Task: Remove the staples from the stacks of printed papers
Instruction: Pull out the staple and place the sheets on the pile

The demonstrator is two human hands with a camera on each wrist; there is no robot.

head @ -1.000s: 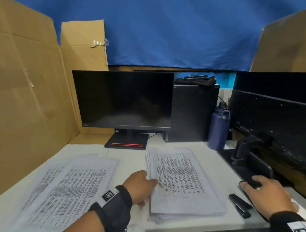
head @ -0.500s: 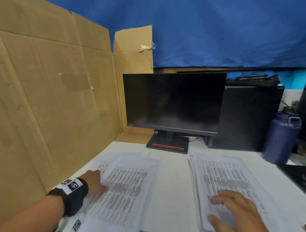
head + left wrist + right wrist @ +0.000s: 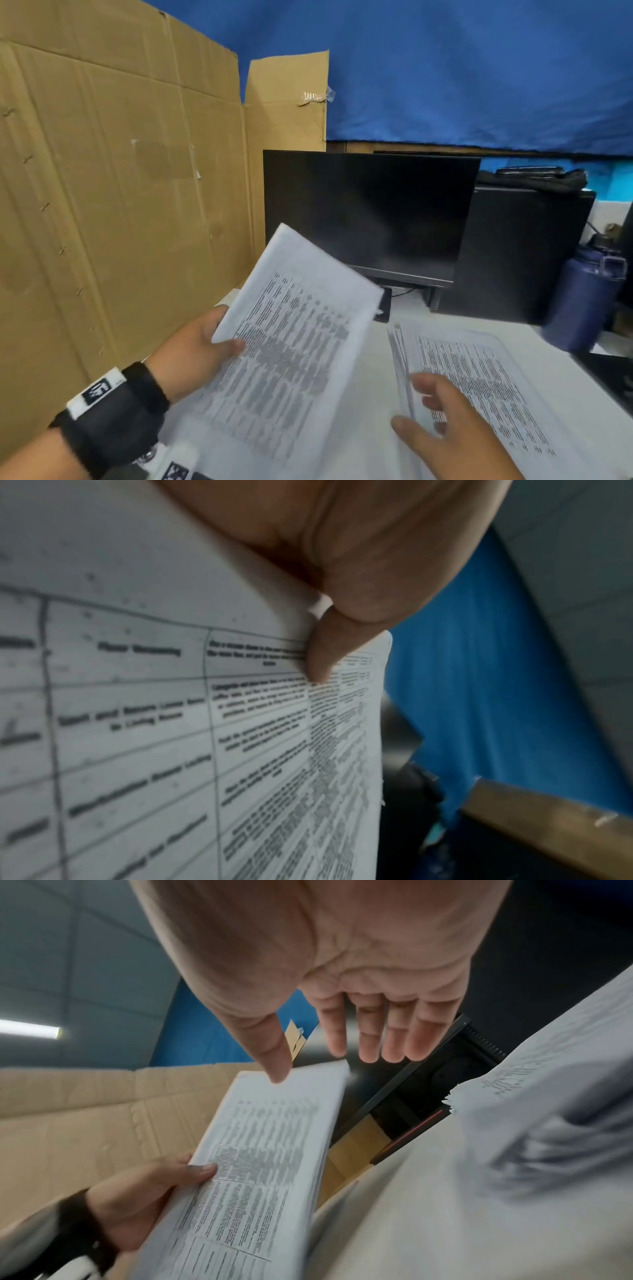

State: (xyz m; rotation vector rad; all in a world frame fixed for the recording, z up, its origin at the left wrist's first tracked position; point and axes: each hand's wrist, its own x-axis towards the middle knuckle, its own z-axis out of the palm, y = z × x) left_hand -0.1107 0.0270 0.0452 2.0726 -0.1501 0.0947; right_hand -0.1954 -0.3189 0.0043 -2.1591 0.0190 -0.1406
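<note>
My left hand (image 3: 198, 346) grips a packet of printed papers (image 3: 291, 342) by its left edge, thumb on top, and holds it tilted above the white desk (image 3: 373, 394). In the left wrist view the thumb (image 3: 322, 653) presses on the printed table of that packet (image 3: 171, 723). The right wrist view shows the same packet (image 3: 267, 1150) raised in front of my right hand (image 3: 342, 1047). My right hand (image 3: 442, 418) hovers with fingers spread and straight, over the left edge of a second stack of papers (image 3: 486, 387) lying flat on the desk. No staple or staple remover is visible.
A dark monitor (image 3: 370, 216) stands at the back of the desk, with a black computer case (image 3: 520, 253) and a blue water bottle (image 3: 582, 294) to its right. Cardboard panels (image 3: 120, 192) wall off the left side. More sheets (image 3: 191, 452) lie under the lifted packet.
My left hand has picked the packet up from the left pile and raised it, tilted. My right hand has lifted off the right stack and moved left.
</note>
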